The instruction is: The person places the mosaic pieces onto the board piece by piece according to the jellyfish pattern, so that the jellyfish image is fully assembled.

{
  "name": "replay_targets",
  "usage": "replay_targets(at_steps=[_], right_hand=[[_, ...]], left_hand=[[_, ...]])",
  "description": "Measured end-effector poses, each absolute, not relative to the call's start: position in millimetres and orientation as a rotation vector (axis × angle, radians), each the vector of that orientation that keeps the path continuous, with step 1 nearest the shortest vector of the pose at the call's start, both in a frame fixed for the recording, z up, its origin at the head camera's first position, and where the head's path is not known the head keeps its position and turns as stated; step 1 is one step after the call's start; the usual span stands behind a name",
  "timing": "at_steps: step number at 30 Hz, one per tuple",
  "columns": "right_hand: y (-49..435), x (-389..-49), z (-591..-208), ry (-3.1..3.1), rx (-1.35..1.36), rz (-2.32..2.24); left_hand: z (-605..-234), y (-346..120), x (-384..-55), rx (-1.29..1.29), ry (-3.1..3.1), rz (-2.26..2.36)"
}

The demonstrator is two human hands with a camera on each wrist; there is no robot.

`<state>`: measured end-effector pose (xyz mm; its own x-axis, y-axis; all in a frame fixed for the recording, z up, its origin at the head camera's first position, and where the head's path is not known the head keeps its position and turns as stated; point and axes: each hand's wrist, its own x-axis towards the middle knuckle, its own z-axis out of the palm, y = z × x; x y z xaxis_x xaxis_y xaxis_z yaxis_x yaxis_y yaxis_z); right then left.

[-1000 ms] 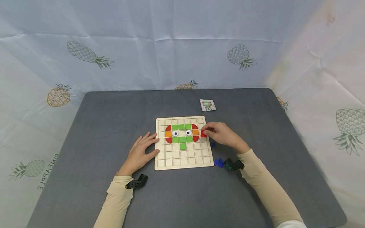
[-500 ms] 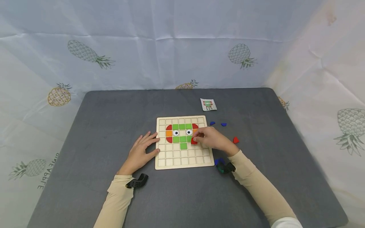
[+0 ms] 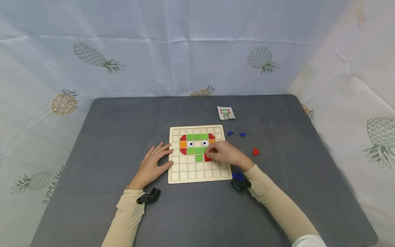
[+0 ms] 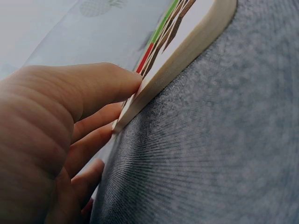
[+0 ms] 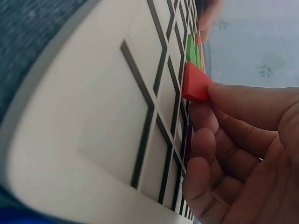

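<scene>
A pale wooden grid board (image 3: pixel 191 176) lies on the dark grey table. On it, red, green and orange tiles and two eye tiles (image 3: pixel 190 144) form a face-like pattern. My left hand (image 3: pixel 151 168) rests at the board's left edge with fingers spread, the thumb touching the rim (image 4: pixel 163 77). Between thumb and fingers, my right hand (image 3: pixel 226 153) pinches a red tile (image 5: pixel 196 83). That tile is at the cell right of the lowest green tile (image 3: pixel 199 158), partly tilted up in the right wrist view. My right fingers hide part of the pattern's right side.
A small printed picture card (image 3: pixel 226 113) lies behind the board. Two blue half-round pieces (image 3: pixel 242 134) and a red rounded piece (image 3: pixel 255 151) sit to the right. More blue pieces (image 3: pixel 237 176) are near the board's front right corner, partly behind the black wrist camera (image 3: pixel 240 184).
My right hand has carried the red tile from the board's right edge leftward and slightly nearer, to beside the lowest green tile. My left hand has stayed in place.
</scene>
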<state>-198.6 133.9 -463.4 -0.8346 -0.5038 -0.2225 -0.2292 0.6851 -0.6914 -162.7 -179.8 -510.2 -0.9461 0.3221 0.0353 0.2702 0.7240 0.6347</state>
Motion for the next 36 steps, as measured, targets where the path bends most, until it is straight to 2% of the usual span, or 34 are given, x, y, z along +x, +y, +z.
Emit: replay_targets(at_steps=[26, 36], right_hand=[[116, -193, -466, 2.669, -0.637, -0.735], [139, -194, -450, 2.620, -0.589, -0.958]], left_hand=[[-510, -181, -162, 0.516, 2.852, 1.029], [-508, -180, -162, 0.507, 2.848, 1.028]])
